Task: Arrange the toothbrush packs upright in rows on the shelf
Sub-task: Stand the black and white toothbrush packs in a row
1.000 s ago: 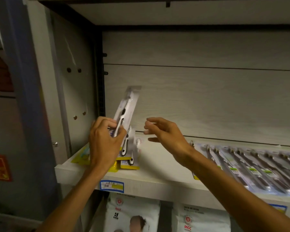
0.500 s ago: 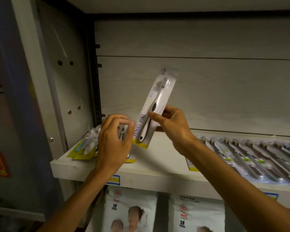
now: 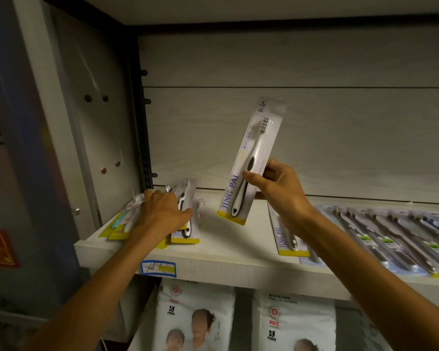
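The right hand (image 3: pixel 280 188) pinches a pack (image 3: pixel 252 163) at mid-length, thumb across the front over the brush handle, fingers curled behind. The pack hangs in the air above the middle of the shelf (image 3: pixel 233 252), tilted with its top leaning right and its yellow bottom edge clear of the board, "JING PAI" running up its left side.

The left hand (image 3: pixel 162 214) lies palm down on a loose pile (image 3: pixel 185 219) of packs at the shelf's left end, fingers curled over them; how firmly it grips I cannot tell. The pile lies flat or half-raised, yellow ends toward the front edge, a few coloured packs (image 3: pixel 119 224) fanned out by the left corner.

Under the right wrist one more pack lies flat (image 3: pixel 288 239). From there to the right end, a flat row (image 3: pixel 390 236) of dark-handled brushes lies side by side, overlapping, reaching the front edge. A blue price label (image 3: pixel 158 268) sits on the shelf's front face. Below stand white bags (image 3: pixel 195 317).
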